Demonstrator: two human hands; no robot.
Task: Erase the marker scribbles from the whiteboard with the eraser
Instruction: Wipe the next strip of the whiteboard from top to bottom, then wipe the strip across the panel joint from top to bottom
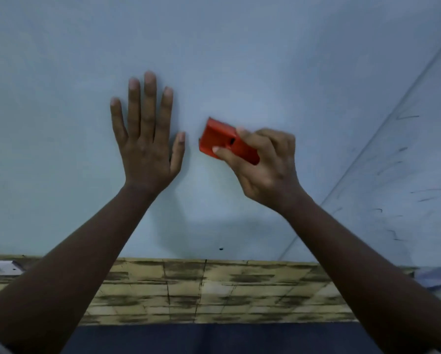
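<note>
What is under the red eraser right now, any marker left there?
The red eraser, gripped in the right hand, sits against bare whiteboard. No scribbles show around it. Whatever lies directly beneath it is covered. Faint marks remain far right.

Classroom or office-like room: large wall-mounted whiteboard [240, 60], wood-pattern panelling [214, 290] below; exact kind unclear.

No readable text, labels or numbers on any surface.

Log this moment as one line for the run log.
left hand: flat on whiteboard | right hand: holds red eraser at board | marks: remain far right
</note>
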